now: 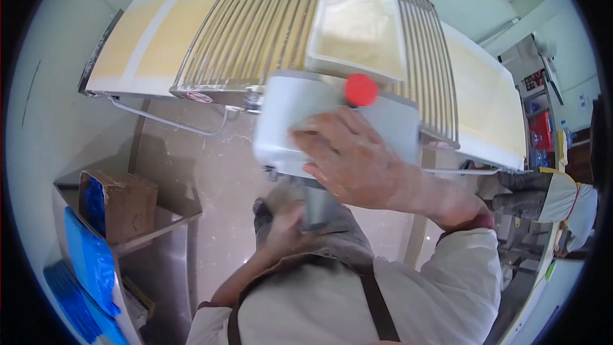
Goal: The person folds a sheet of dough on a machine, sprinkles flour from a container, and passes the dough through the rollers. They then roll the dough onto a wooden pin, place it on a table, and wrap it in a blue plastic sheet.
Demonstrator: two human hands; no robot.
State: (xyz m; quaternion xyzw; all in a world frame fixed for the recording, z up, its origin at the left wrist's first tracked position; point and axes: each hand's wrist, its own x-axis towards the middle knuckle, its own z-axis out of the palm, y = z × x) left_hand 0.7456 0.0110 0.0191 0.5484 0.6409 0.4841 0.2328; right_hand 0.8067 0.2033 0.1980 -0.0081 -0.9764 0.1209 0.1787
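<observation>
A dough sheeter's light grey housing (274, 118) stands right in front of me, with a round red button (361, 90) on top. My right hand (351, 156) is against the housing just below that button. Its fingers are curled, and whatever lies under them is hidden. Lower down, my left hand (287, 223) is smeared by motion beside a dark grey downward-pointing part (319, 207) under the housing. The left fingers cannot be made out. A white tray (357, 67) with whitish, flour-like material inside sits above the housing, between the metal bar grids (249, 32).
Yellowish conveyor belts (179, 19) extend to both sides. At lower left, a metal shelf unit (159, 230) holds a cardboard box (128, 207) and blue plastic (89, 262). Another person (562, 198) stands at far right by shelves. A metal rail (166, 121) juts below the left belt.
</observation>
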